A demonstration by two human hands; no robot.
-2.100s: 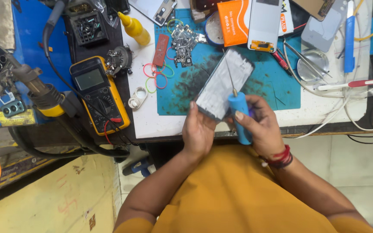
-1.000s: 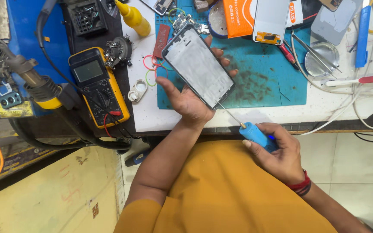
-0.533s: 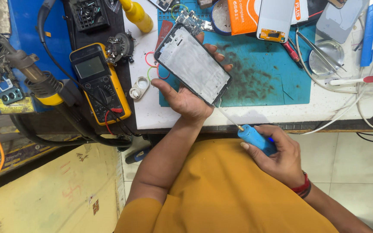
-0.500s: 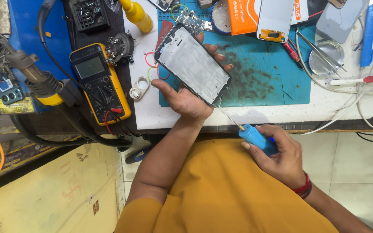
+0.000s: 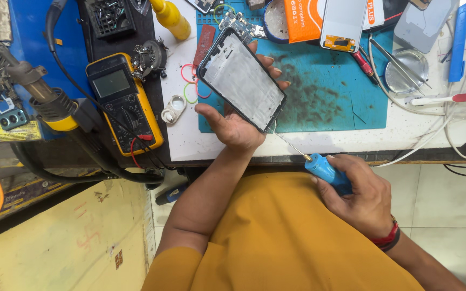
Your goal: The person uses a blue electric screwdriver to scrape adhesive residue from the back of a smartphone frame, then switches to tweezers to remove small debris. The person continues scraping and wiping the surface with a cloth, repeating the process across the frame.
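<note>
Black-rimmed, the frame lies tilted across your left hand, cradled from beneath over the mat's 9 o'clock edge, thumb at its 7 o'clock corner. Your right hand is closed round the blue screwdriver, whose thin shaft runs toward 10 o'clock, tip just beside the frame's lower corner. That tip could skid and scratch the frame, and the loose cradle could let the frame slide off your palm. Count: one frame, one screwdriver, one yellow meter at 9 o'clock, one pair of tweezers at 2 o'clock.
</note>
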